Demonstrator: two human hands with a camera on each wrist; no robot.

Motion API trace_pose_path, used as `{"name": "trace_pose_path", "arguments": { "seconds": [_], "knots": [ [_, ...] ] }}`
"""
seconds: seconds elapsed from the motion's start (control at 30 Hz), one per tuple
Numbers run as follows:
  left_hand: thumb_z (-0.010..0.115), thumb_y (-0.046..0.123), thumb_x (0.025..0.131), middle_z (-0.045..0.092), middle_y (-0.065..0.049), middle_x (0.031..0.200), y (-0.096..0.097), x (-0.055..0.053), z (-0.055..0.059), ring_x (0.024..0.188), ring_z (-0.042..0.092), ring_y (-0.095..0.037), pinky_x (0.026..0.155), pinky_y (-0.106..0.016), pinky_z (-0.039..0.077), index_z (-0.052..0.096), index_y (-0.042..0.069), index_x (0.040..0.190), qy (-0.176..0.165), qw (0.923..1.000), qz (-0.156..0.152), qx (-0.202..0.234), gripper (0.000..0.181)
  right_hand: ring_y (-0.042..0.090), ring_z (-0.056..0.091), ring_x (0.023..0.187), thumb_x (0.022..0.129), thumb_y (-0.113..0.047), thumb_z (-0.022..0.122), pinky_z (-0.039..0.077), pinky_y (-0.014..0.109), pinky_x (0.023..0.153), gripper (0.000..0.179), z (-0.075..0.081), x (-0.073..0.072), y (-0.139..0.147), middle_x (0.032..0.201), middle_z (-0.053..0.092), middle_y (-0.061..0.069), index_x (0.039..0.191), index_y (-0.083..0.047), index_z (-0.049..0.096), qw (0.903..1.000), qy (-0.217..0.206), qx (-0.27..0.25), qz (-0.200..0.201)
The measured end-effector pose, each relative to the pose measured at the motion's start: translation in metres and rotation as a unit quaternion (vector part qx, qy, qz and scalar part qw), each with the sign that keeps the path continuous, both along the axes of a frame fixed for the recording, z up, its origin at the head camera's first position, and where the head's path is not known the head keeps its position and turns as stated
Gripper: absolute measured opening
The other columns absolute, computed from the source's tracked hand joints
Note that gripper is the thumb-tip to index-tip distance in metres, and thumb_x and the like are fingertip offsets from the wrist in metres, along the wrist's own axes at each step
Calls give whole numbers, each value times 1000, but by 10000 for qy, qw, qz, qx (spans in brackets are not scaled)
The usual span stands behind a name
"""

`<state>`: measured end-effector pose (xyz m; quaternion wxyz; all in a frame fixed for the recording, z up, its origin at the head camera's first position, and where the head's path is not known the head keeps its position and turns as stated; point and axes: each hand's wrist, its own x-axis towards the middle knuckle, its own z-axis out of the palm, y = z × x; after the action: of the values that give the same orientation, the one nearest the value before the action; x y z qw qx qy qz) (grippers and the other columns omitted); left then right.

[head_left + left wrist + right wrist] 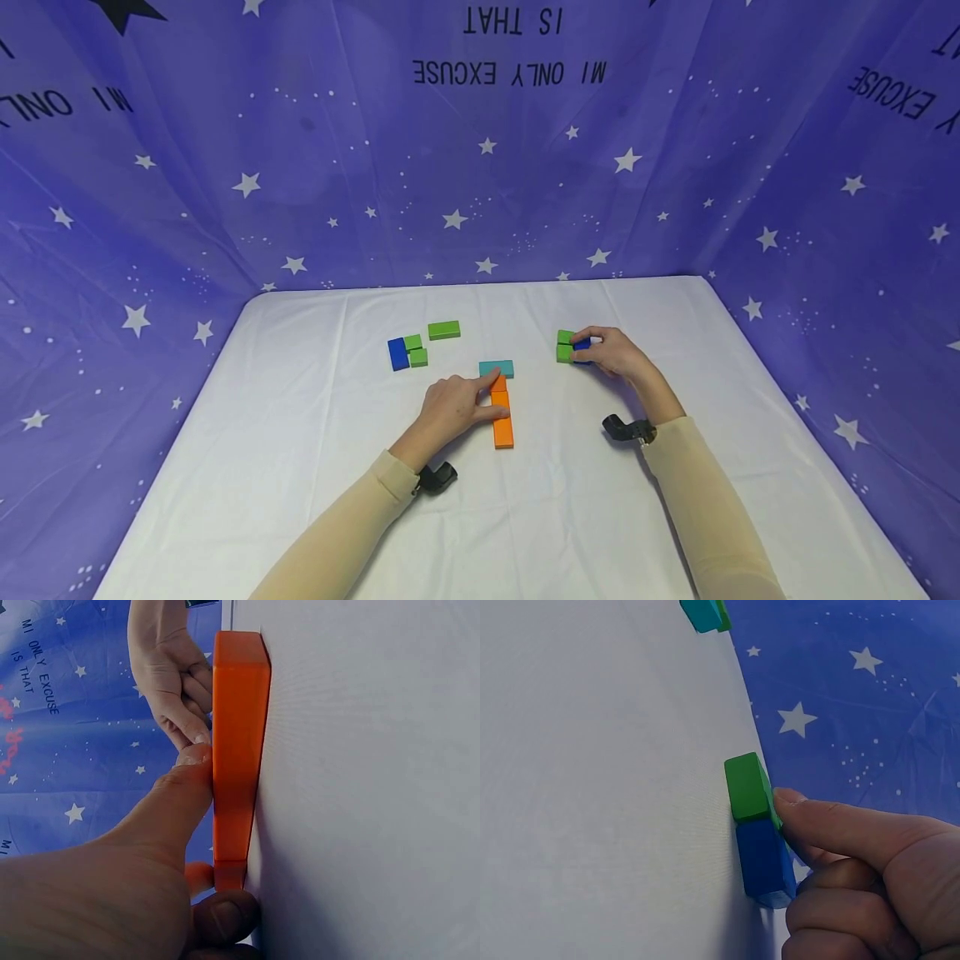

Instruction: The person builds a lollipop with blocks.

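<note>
Sleeves [720, 525] lie nearest; left fingers [489, 381], parted, touch the orange row [503, 432] running near to far; right fingers [587, 333], bent, touch green blocks [564, 354] just left, grip unclear.

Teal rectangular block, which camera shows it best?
The head view: there the teal rectangular block shows nearly whole. The right wrist view cuts it off at the top edge; the left wrist view lacks it.

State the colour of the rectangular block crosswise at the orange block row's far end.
That rectangular block is teal, shown best in the head view.
</note>
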<state>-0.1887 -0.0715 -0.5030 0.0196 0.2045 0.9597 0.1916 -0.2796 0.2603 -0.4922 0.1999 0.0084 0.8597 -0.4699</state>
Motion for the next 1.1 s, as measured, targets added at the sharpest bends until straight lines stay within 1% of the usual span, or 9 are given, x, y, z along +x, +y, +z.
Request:
{"name": "trace_pose_path", "arguments": {
  "seconds": [0.17, 0.33, 0.47, 0.53, 0.63, 0.77, 0.83, 0.97, 1.1],
  "knots": [
    [76, 68, 87, 24, 6, 58, -1, 1, 0, 51, 23, -14, 51, -28, 20, 57, 31, 154, -15, 10000, -8, 57, 79, 7, 29, 44, 92, -20, 81, 32, 27, 46, 46, -1, 0, -1, 61, 47, -8, 134, -6, 66, 10000, 17, 63, -42],
    [76, 68, 87, 27, 7, 58, -1, 2, 0, 51, 24, -14, 51, -28, 20, 57, 30, 154, 17, 10000, -38, 58, 79, 8, 27, 43, 92, -19, 82, 29, 27, 45, 44, 0, -1, -2, 60, 39, -9, 132, -7, 67, 9999, 4, 105, -97],
    [77, 68, 86, 28, 7, 58, -1, 2, 0, 51, 25, -13, 51, -28, 20, 58, 30, 154, 31, 9999, -48, 91, 80, 8, 27, 45, 91, -20, 82, 29, 27, 46, 46, -1, -1, -3, 63, 42, -7, 133, -8, 67, 9998, 8, 201, -62],
    [78, 68, 85, 27, 7, 58, -1, 2, 0, 51, 25, -13, 51, -28, 21, 58, 29, 154, 20, 9999, -53, 102, 81, 8, 27, 46, 90, -20, 83, 29, 27, 47, 47, -1, -1, -4, 71, 52, -2, 134, -9, 67, 9996, 26, 287, -44],
    [78, 67, 85, 29, 7, 58, -1, 3, -1, 50, 25, -13, 51, -28, 21, 57, 29, 154, -3, 9999, -52, 126, 81, 9, 29, 48, 90, -21, 83, 31, 27, 48, 48, -2, 0, -5, 97, 62, 11, 134, -11, 68, 9991, 76, 409, -39],
    [79, 67, 85, 35, 8, 58, -1, 4, -2, 50, 28, -13, 51, -27, 21, 58, 30, 153, -26, 9998, -33, 210, 80, 12, 37, 60, 89, -21, 83, 34, 27, 53, 47, -4, 1, -8, 126, 59, 23, 133, -8, 69, 9986, 230, 485, -16],
    [79, 67, 84, 37, 9, 58, -2, 4, -2, 50, 29, -12, 51, -26, 21, 59, 30, 153, -48, 9997, -22, 257, 81, 14, 41, 69, 89, -22, 83, 35, 28, 57, 46, -3, 1, -8, 130, 58, 24, 131, -6, 69, 9980, 337, 531, 28],
    [79, 68, 84, 37, 8, 59, -3, 4, -2, 50, 29, -12, 52, -26, 21, 58, 31, 153, -161, 9994, -2, 313, 82, 14, 39, 67, 88, -22, 84, 34, 27, 57, 45, -3, 2, -11, 124, 60, 21, 128, -6, 72, 9978, 368, 559, -16],
    [79, 68, 84, 40, 8, 60, -4, 4, -1, 51, 31, -12, 53, -26, 22, 57, 31, 154, -296, 9990, 11, 341, 82, 16, 43, 72, 88, -23, 84, 36, 28, 61, 43, 0, 3, -14, 127, 60, 21, 126, -6, 74, 9974, 446, 568, 13]
  ]
}}
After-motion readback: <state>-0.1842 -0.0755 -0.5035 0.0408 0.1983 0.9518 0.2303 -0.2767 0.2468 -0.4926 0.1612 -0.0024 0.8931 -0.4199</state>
